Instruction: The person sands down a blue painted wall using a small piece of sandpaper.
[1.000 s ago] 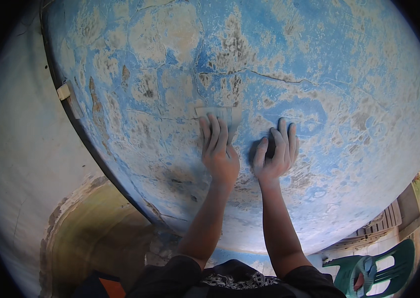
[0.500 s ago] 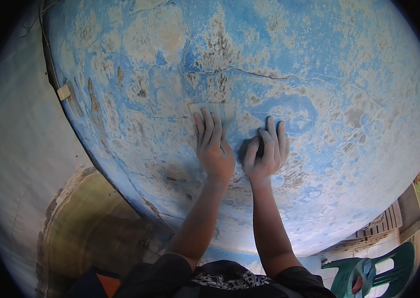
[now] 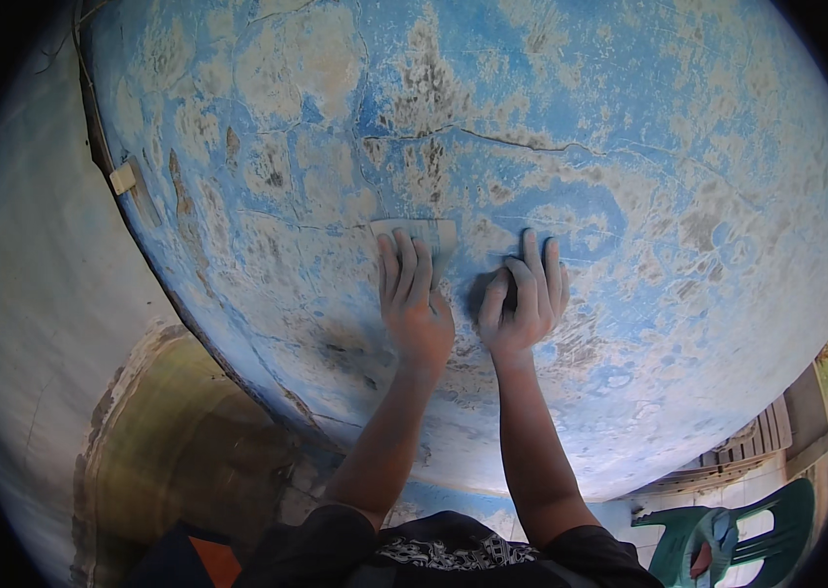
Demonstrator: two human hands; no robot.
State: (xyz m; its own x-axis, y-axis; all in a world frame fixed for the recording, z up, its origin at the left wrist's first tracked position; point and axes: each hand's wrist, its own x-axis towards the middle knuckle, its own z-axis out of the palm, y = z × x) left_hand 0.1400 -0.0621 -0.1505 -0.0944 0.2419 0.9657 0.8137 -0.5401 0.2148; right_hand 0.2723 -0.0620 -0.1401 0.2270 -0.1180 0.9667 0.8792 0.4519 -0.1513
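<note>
A blue wall point(image 3: 649, 294) with worn, patchy paint and cracks fills most of the view before me. My left hand point(image 3: 417, 318) presses a pale rectangular sheet, apparently sandpaper point(image 3: 441, 232), against it. The fingers lie over the sheet, and its upper edge sticks out beyond their tips. To the right, my right hand point(image 3: 530, 306) leans on the wall, apart from the sheet. Two of its fingers stretch upward while the thumb and index finger are bent. A dark shadow falls beside it, and nothing held shows there. Greyish dust coats both hands.
A small cream box point(image 3: 123, 178) is fixed near the wall's left edge. Lower left, a rounded recess point(image 3: 189, 431) opens in a paler wall. At lower right stands a green plastic chair point(image 3: 788, 524) with a cloth point(image 3: 716, 534) over it; wooden slats point(image 3: 762, 431) are behind.
My left hand has slid the sandpaper a short way down the wall. My right hand stays in nearly the same place.
</note>
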